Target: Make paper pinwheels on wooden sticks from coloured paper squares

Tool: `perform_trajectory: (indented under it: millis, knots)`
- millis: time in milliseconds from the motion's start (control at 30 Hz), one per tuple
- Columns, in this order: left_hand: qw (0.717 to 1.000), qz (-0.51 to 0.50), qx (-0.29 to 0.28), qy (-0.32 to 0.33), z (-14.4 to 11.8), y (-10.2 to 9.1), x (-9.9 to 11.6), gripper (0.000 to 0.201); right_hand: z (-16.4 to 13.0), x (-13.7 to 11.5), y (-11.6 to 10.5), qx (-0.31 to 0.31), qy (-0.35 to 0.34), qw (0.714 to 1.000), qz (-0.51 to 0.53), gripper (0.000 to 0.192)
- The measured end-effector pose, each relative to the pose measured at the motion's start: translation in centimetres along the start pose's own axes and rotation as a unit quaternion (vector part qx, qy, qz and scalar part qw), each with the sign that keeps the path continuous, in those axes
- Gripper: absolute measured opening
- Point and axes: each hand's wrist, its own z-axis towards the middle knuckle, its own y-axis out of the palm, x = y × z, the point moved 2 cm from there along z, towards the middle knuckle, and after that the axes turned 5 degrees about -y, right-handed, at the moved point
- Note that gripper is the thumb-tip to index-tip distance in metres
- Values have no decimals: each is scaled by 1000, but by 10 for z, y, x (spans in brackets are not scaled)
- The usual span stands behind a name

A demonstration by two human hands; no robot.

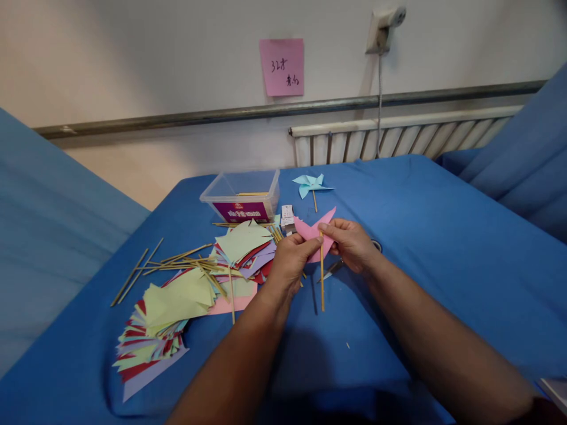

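A pink paper pinwheel [305, 228] is held up in front of me, its wooden stick [322, 283] pointing down toward the table. My left hand [290, 260] is closed on the pinwheel's left side, thumb near the top of the stick. From the other side, my right hand [352, 242] pinches the pinwheel, with its thumb at the stick's upper end. How the paper is joined to the stick is hidden by the fingers. Below the right hand lies a pair of scissors [333, 269], partly covered by it. A light-blue pinwheel [312, 184] on a stick lies farther back.
Fanned stacks of coloured paper [177, 301] and loose wooden sticks [181, 262] cover the left of the blue table. Behind them stands a clear plastic box [241, 192] with sticks inside, beside a small white box [287, 217]. A radiator [398, 136] runs along the wall.
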Motion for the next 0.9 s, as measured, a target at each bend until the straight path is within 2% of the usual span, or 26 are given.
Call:
perform_trajectory:
  millis: [200, 467, 767, 900]
  knots:
    - [1000, -8, -12, 4, 0, 0, 0, 26, 1, 3, -2, -24, -5, 1000, 4, 32]
    - [998, 38, 31, 32, 4, -5, -2, 28, 4, 2, -2, -13, -72, 993, -91, 31]
    - [996, 67, 37, 46, 4, -5, -1, 28, 4, 5, -4, -33, -50, 997, -53, 34]
    - [994, 79, 50, 53, 6, -7, -2, 26, 5, 4, -3, -16, -76, 992, -103, 33]
